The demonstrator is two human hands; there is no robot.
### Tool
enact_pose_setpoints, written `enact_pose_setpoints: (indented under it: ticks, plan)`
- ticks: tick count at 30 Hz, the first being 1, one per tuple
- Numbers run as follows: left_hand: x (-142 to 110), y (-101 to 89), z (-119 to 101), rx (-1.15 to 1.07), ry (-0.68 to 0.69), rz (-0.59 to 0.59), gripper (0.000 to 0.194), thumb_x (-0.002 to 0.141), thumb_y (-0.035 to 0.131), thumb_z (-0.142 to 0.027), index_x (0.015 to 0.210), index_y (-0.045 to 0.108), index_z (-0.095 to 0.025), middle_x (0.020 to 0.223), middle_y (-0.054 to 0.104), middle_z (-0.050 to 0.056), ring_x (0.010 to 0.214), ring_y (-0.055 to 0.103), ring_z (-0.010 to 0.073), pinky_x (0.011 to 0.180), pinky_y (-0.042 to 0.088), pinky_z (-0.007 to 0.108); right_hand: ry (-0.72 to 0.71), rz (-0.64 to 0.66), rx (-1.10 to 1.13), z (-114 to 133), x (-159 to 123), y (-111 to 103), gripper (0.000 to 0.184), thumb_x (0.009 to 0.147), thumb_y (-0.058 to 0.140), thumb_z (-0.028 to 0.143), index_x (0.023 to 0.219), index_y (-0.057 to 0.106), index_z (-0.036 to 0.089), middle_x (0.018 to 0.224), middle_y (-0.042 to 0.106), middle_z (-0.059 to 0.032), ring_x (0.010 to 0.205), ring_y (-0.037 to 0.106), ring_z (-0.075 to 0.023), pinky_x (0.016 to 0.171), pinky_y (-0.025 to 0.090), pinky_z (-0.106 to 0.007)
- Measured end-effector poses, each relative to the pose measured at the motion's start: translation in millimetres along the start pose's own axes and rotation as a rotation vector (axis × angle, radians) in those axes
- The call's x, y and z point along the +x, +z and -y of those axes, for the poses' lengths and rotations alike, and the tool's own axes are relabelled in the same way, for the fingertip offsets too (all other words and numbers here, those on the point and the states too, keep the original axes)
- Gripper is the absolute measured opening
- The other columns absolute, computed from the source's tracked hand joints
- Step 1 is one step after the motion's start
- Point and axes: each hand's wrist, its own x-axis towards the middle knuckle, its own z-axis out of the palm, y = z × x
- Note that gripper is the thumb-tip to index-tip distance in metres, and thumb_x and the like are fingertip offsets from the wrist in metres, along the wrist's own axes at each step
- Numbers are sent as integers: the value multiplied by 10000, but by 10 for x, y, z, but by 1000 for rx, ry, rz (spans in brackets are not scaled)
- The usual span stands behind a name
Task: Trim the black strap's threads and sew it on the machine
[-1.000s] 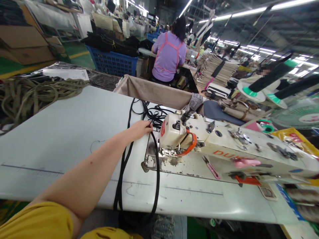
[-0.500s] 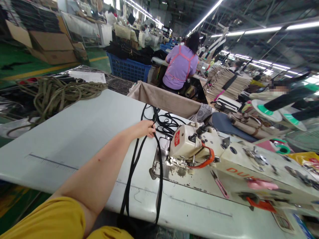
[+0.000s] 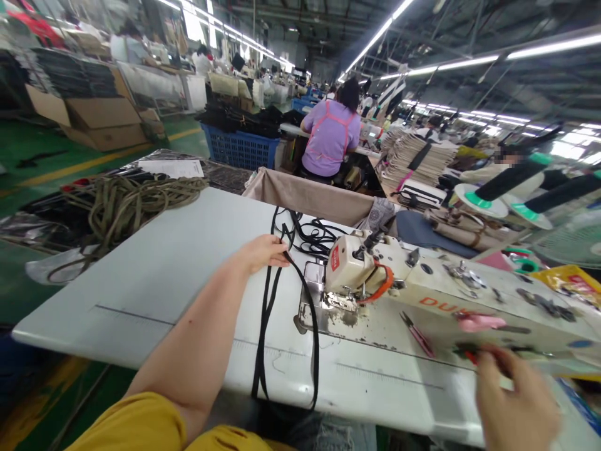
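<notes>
My left hand [image 3: 268, 252] is closed on a black strap [image 3: 313, 313], with the fingertips pinching it left of the sewing machine head [image 3: 350, 260]. Below the hand, long loops of strap run down over the table's front edge. More black strap [image 3: 314, 237] lies in a loose tangle behind the needle area. At the lower right, my right hand [image 3: 516, 401] is blurred, its fingers bent over an orange-red item [image 3: 471, 357] by the machine's base. Whether it grips that item is unclear. Pink-handled thread snips [image 3: 417, 335] lie on the machine bed.
A heap of olive straps [image 3: 126, 207] lies beyond the white table [image 3: 188, 263] at left. Behind the table edge is a beige fabric-lined bin [image 3: 310, 191]. A person in purple [image 3: 328, 138] sits farther off, near a blue crate [image 3: 241, 145]. Thread cones [image 3: 509, 181] stand at right.
My right hand has come into view at the lower right, over the orange-red item. My left hand keeps its hold on the strap, and the whole view has shifted slightly.
</notes>
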Motion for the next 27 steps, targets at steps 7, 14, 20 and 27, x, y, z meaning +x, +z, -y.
enact_pose_setpoints:
  ticks: [7, 14, 20, 27]
  plan:
    - [-306, 166, 336, -118, 28, -65, 271, 865, 824, -290, 901, 594, -152, 830, 737, 77, 850, 766, 212, 947, 622, 460, -133, 177, 9, 538, -417, 525, 523, 1024, 415, 554, 1169, 681, 127, 1076, 726, -203, 989, 675, -351, 904, 550, -477]
    - [-538, 314, 501, -143, 60, -60, 317, 757, 887, -145, 943, 630, -146, 826, 744, 61, 825, 768, 199, 885, 640, 416, -38, 252, 3, 531, -553, 610, 395, 987, 439, 423, 1126, 702, 163, 986, 703, -188, 915, 654, -354, 905, 536, -516]
    - [-525, 317, 474, -118, 102, -108, 267, 765, 869, -152, 926, 657, -141, 816, 700, 24, 770, 752, 175, 842, 655, 392, 106, 241, -42, 670, -578, 499, 364, 936, 460, 355, 1017, 734, 130, 951, 675, -219, 891, 611, -368, 843, 510, -536]
    - [-576, 313, 442, -89, 111, -78, 330, 696, 926, -253, 923, 722, -129, 826, 658, 8, 727, 691, 139, 782, 664, 362, 181, 414, 103, 1026, -656, 324, 266, 936, 443, 346, 956, 657, 189, 868, 691, -150, 796, 643, -296, 758, 517, -421]
